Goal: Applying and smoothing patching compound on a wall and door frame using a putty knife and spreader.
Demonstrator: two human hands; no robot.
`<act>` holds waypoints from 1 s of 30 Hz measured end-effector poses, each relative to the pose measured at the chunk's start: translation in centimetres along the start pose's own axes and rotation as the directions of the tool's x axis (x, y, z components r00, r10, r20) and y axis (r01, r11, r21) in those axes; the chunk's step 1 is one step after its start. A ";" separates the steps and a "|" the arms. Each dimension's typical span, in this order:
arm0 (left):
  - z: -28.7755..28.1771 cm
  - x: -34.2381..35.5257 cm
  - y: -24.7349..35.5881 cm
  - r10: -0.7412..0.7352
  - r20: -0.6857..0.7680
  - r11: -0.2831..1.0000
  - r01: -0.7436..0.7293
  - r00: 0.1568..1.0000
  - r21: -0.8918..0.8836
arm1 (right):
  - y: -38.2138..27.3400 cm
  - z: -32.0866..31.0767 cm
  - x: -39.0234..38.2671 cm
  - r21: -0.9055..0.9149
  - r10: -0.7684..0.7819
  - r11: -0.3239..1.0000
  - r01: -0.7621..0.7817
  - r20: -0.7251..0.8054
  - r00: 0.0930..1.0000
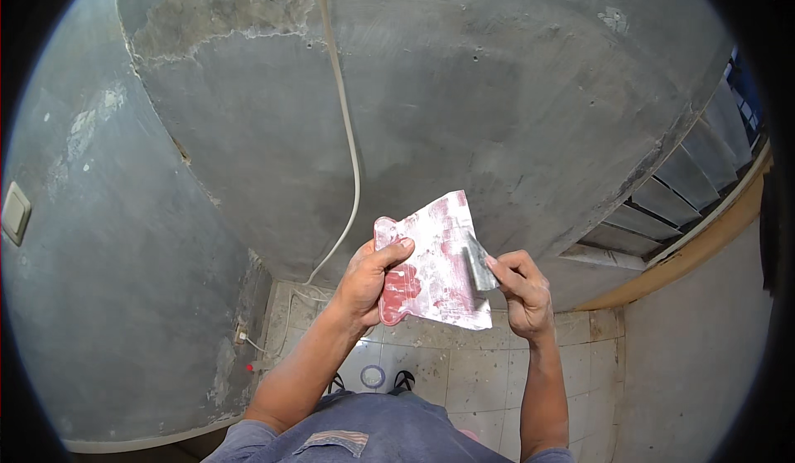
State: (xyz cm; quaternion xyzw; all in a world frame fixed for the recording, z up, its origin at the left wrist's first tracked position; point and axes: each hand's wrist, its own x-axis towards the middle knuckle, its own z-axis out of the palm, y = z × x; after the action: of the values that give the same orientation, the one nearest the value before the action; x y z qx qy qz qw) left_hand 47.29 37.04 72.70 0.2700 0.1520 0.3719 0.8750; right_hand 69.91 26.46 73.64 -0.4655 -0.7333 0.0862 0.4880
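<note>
A wide, flat red putty spreader [435, 260], smeared with white putty over most of its face, is held out in front of my body. My left hand [364, 285] grips its rounded left end, with the thumb pressed on top and the other fingers mostly hidden underneath. At the spreader's right side a small grey scraper [480, 266] stands tilted against the putty-covered face. My right hand [523, 293] pinches that scraper between thumb and fingers; part of it is covered by the fingertips.
A grey plastered wall [431, 115] with patches rises ahead. A white cable [344, 115] hangs down it to the floor near a socket [241, 333]. Left is a switch [15, 213], right a louvred window [662, 202]. A purplish ring [373, 376] lies on the tiles by my feet.
</note>
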 end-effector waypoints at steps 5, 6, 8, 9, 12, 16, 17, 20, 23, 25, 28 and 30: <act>-1.1 0.6 0.1 0.034 -0.010 0.998 -0.034 0.999 0.052 | 0.9 -0.1 0.0 -0.203 -0.065 0.975 0.087 0.115 0.991; -1.4 0.6 0.1 0.016 -0.035 0.998 -0.014 0.999 0.056 | 1.2 -0.1 -0.2 -0.200 -0.062 0.976 0.085 0.118 0.991; -2.2 0.8 -0.2 0.007 -0.037 0.997 -0.004 0.999 0.076 | 1.9 -0.2 -0.9 -0.267 -0.080 0.956 0.122 0.163 0.983; -2.5 0.9 -0.4 -0.001 -0.036 0.995 0.004 0.999 0.097 | 2.2 -0.4 -1.2 -0.264 -0.077 0.957 0.120 0.166 0.983; -3.2 1.4 -0.4 0.002 -0.053 0.992 0.005 0.999 0.125 | 3.2 -1.0 -2.2 -0.342 -0.050 0.934 0.100 0.151 0.987; -2.4 1.3 1.1 0.097 -0.082 0.987 -0.085 0.992 0.134 | 5.5 -2.0 -5.6 -0.448 0.095 0.893 -0.027 0.129 0.987; -2.6 1.4 1.4 0.098 -0.077 0.987 -0.087 0.992 0.137 | 6.1 -1.9 -6.6 -0.398 0.179 0.907 -0.133 0.078 0.981; -3.0 1.6 1.9 0.208 -0.054 0.939 -0.184 0.977 0.292 | 4.0 -0.9 -7.9 0.073 0.518 0.852 -0.519 -0.262 0.814; -3.2 1.6 1.7 0.407 -0.010 0.777 -0.341 0.913 0.530 | -1.2 0.9 -7.5 0.705 0.769 0.483 -0.519 -0.057 0.637; -3.5 1.6 1.2 0.405 0.026 0.746 -0.347 0.914 0.568 | -3.5 2.3 -6.6 0.777 0.802 0.360 -0.516 0.025 0.597; -3.5 1.3 0.0 0.414 0.186 0.701 -0.442 0.891 0.559 | -4.4 3.2 -5.8 0.837 0.813 0.060 -0.544 0.275 0.513; -3.6 0.9 -1.2 0.416 0.221 0.677 -0.463 0.882 0.572 | -4.1 3.4 -5.9 0.844 0.823 0.026 -0.535 0.286 0.492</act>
State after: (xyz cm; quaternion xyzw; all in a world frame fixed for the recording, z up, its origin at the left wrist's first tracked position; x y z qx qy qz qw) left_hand 46.87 38.31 69.07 0.5792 0.1623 0.4915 0.6298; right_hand 65.27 20.80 70.48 -0.4482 -0.1766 0.5988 0.6398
